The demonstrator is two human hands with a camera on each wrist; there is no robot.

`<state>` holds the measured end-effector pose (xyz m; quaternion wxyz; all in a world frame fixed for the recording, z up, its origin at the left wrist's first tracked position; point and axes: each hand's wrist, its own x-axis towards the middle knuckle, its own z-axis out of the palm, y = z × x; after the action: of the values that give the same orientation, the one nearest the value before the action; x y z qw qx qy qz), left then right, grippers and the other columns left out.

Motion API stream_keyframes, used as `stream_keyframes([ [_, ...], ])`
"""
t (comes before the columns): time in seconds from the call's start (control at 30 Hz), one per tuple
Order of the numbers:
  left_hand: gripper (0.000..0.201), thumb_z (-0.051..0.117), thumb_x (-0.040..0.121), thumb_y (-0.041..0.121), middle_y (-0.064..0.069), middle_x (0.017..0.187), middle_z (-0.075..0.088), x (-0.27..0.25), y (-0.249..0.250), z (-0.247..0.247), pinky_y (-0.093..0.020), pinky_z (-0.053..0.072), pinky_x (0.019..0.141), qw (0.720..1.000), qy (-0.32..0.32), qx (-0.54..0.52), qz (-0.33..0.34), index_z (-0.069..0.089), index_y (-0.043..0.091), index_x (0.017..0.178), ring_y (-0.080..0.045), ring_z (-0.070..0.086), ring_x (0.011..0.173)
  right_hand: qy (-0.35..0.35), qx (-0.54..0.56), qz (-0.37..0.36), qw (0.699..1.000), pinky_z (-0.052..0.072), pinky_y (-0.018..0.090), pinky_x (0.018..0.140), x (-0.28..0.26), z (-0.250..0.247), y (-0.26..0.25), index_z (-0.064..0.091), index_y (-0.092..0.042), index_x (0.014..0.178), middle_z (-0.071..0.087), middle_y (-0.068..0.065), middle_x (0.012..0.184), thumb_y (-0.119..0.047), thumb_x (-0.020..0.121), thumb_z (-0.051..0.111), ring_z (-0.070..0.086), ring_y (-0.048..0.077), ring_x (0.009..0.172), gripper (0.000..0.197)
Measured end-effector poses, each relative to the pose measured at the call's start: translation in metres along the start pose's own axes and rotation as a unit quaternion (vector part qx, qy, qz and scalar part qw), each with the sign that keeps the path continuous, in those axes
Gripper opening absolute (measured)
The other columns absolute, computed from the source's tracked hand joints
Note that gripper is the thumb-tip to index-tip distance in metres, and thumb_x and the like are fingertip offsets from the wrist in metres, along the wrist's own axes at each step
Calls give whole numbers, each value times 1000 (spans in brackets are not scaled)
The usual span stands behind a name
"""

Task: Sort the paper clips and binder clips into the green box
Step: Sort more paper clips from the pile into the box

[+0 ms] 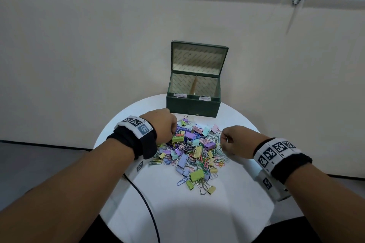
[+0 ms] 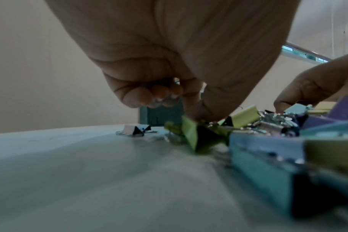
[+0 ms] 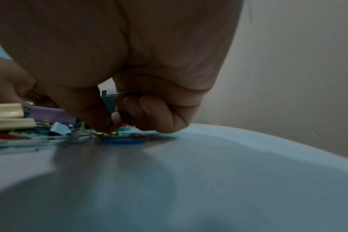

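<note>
**Two Hands Work a Heap of Clips Before an Open Green Box**

The left hand [image 1: 165,124] reaches into the left edge of the pile of clips [image 1: 192,148], its thumb and forefinger pressed down on a green binder clip [image 2: 190,133] while the other three fingers [image 2: 159,95] curl into the palm; a thin wire shows inside that curl, though what it belongs to cannot be told. The right hand [image 1: 239,140] works the pile's right edge, thumb and forefinger pinching a paper clip [image 3: 109,133] at the bench surface, the remaining fingers folded. Both wrists wear black bands carrying printed square markers. The pile lies between the two hands on the round white bench [image 1: 197,213]: dozens of pastel binder clips and coloured paper clips tangled together, too many and too overlapped to count. One pink binder clip [image 2: 134,130] sits alone just left of the pile. Beyond the pile, at the bench's far edge, stands one green box [image 1: 193,104] with its lid raised; a divider splits it into two compartments, each with a small white label on the front rim, writing too small to read. A black cable [image 1: 146,199] trails over the bench's near-left edge.
</note>
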<state>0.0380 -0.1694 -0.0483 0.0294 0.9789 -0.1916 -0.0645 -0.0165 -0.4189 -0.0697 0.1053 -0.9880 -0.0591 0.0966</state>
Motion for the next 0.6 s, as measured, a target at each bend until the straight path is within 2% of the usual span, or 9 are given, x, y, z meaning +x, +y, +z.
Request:
stream_keyframes([
  [0.07, 11, 64, 85, 21, 8, 93, 46, 0, -2, 0, -24, 35, 59, 1000, 3, -2, -5, 68, 30, 88, -15, 52, 81, 19, 21, 6, 1000, 46, 30, 66, 0, -2, 1, 56, -14, 80, 63, 3, 78, -19, 92, 47, 55, 21, 71, 16],
  [0.17, 14, 64, 88, 25, 7, 97, 46, 0, -7, 0, -28, 43, 71, 1000, 9, -2, -12, 70, 34, 97, -18, 53, 87, 47, 72, 20, 996, 33, 29, 55, 2, -7, 3, 42, -17, 76, 52, 3, 70, -15, 92, 46, 42, 19, 63, 17],
  [0.27, 14, 65, 89, 30, 13, 86, 40, -2, -13, -1, -28, 42, 72, 1000, 4, -18, -22, 73, 38, 97, -16, 54, 86, 57, 90, 32, 994, 31, 29, 54, 1, -9, 7, 47, -20, 92, 55, 0, 70, -11, 93, 44, 46, 18, 62, 9],
  [0.33, 15, 64, 89, 30, 16, 83, 40, -3, -18, -2, -27, 42, 72, 999, 3, -26, -24, 77, 37, 92, -15, 55, 85, 39, 91, 36, 994, 33, 27, 55, 0, -8, 7, 50, -22, 108, 57, -1, 72, -9, 95, 41, 48, 14, 62, 20],
  [0.37, 17, 63, 89, 29, 16, 83, 41, -4, -21, -3, -27, 44, 72, 999, -2, -25, -25, 77, 37, 92, -15, 55, 85, 33, 88, 35, 995, 34, 26, 55, 1, -9, 6, 53, -20, 110, 59, -1, 75, -8, 96, 40, 50, 13, 64, 22],
  [0.43, 19, 61, 90, 25, 13, 89, 46, -6, -26, -5, -27, 45, 75, 999, -9, -18, -34, 76, 36, 94, -15, 56, 88, 36, 86, 26, 995, 39, 26, 60, 1, -11, 6, 61, -11, 100, 64, 4, 84, -8, 96, 41, 54, 19, 73, 20],
  [0.5, 22, 58, 91, 23, 8, 99, 48, -9, -32, -8, -26, 41, 74, 999, -3, -5, -43, 73, 37, 100, -16, 56, 92, 50, 85, 15, 995, 41, 30, 64, 0, -12, 6, 59, -8, 85, 65, 7, 84, -11, 94, 44, 55, 25, 76, 18],
  [0.6, 18, 57, 93, 33, 9, 97, 46, -18, -30, -15, -26, 37, 75, 1000, 10, 6, -12, 70, 39, 104, -15, 55, 93, 12, 42, 1, 999, 36, 24, 57, -6, -11, 6, 57, -24, 77, 54, -7, 72, -21, 87, 58, 49, 10, 65, 10],
])
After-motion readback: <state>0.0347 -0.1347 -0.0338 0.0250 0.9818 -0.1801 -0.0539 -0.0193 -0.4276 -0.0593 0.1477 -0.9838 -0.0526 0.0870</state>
